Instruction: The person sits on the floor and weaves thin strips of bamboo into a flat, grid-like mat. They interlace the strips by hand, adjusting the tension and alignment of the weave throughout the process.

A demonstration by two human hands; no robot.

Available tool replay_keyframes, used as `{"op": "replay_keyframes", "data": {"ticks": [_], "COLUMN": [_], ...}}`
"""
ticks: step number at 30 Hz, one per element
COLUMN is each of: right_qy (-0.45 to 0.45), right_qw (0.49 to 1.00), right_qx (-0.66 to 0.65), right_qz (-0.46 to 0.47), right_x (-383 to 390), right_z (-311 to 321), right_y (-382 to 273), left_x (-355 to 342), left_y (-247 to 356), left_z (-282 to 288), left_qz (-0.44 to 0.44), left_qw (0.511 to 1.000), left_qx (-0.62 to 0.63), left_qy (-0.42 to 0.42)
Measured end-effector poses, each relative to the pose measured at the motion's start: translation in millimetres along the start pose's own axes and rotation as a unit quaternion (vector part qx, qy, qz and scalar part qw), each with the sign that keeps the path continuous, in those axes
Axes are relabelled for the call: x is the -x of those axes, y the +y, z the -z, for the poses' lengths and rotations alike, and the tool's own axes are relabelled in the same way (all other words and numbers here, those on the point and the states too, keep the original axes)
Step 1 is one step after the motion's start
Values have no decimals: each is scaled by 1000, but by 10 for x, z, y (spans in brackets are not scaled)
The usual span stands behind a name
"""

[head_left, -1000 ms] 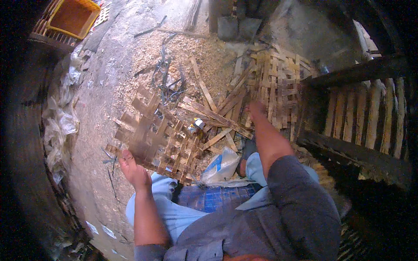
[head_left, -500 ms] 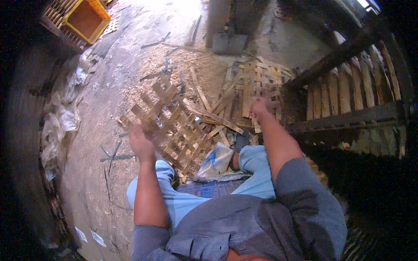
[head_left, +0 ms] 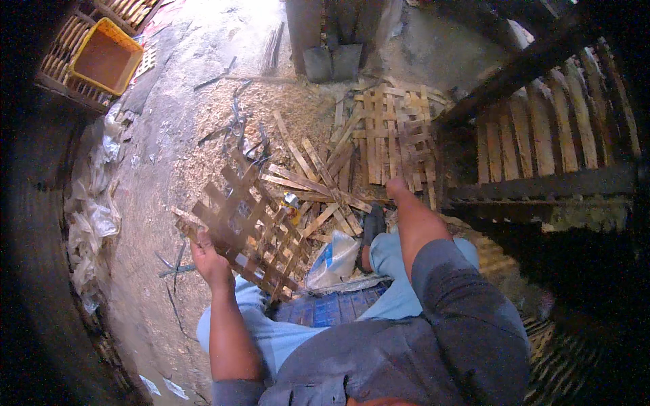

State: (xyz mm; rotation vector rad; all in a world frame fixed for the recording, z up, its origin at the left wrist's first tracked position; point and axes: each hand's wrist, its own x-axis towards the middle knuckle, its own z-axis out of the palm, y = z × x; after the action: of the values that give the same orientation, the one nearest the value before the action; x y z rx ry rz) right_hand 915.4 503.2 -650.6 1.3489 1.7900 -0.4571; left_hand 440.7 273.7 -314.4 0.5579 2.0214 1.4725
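My left hand (head_left: 211, 260) grips the near-left edge of a woven lattice panel of wooden slats (head_left: 215, 215), which is tilted in front of my left knee. My right hand (head_left: 397, 188) is closed, just in front of a second woven slat panel (head_left: 374, 125) lying on the floor. A blurred brownish strip shows above its fingers, but I cannot make out what it holds. Between the two panels lies a loose pile of wooden slats (head_left: 318, 177). A white and blue sack (head_left: 335, 260) sits between my legs.
Wood chips (head_left: 186, 142) cover the floor, with dark straps (head_left: 237, 122) among them. A yellow crate (head_left: 79, 64) stands far left, near crumpled plastic sheets (head_left: 101, 220). A shovel blade (head_left: 332, 63) is at the back. A slatted wooden rack (head_left: 535, 135) stands at right.
My left hand and its lattice panel have come slightly nearer and to the left. My right hand has drawn back toward me from the second panel. The view has shifted somewhat.
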Motion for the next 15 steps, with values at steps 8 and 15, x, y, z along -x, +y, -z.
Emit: {"op": "replay_keyframes", "data": {"ticks": [8,15], "right_qy": [148,118], "right_qw": [908,881], "right_qx": [-280,-346], "right_qz": [-275,-300], "right_x": [382,221], "right_z": [604,604], "right_y": [-834,-377], "left_x": [-120,-188], "left_y": [-163,-330], "left_z": [-251,-139], "left_qz": [46,30], "left_qw": [996,999], "left_qx": [73,-22], "left_qy": [3,-9]}}
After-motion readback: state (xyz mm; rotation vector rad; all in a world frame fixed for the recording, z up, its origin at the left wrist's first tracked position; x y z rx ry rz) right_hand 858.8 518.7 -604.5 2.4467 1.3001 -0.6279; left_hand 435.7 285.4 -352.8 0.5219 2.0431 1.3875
